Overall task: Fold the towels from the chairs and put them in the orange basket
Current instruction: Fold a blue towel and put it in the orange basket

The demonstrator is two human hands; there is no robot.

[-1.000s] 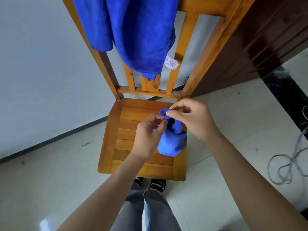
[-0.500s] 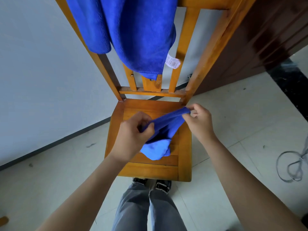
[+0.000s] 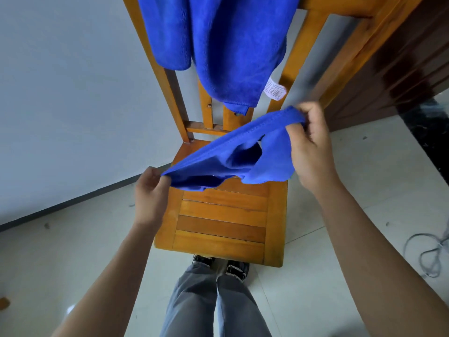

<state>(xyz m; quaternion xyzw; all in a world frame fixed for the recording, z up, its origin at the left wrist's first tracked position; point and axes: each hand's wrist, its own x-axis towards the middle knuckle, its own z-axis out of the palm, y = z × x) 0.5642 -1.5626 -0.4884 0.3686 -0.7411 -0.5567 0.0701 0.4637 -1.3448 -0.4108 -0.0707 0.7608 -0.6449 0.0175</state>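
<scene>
The left hand (image 3: 150,190) is pinching one end of a small blue towel (image 3: 209,162) between the thumb and curled fingers, at the 9 o'clock side of the wooden chair (image 3: 223,222) seat. The right hand (image 3: 311,147) is pinching the opposite end, with the thumb pressed against curled fingers, at the 2 o'clock corner of the seat and higher than the left hand. The small blue towel is hanging stretched between the two hands. Its stitched upper edge is running taut from 8 o'clock to 2 o'clock, and the remaining cloth is sagging in loose folds over the rear half of the seat. Whether the lowest fold is touching the slats cannot be told. A second blue towel (image 3: 230,45) is draping over the chair backrest at 12 o'clock, its lower corner ending just above the held towel and apart from it. A white barcode label (image 3: 275,90) is hanging from its right edge. The person is standing at the 6 o'clock edge of the seat, with grey trousers (image 3: 206,307) and dark shoes (image 3: 233,267) showing on the pale tiled floor (image 3: 315,276).
</scene>
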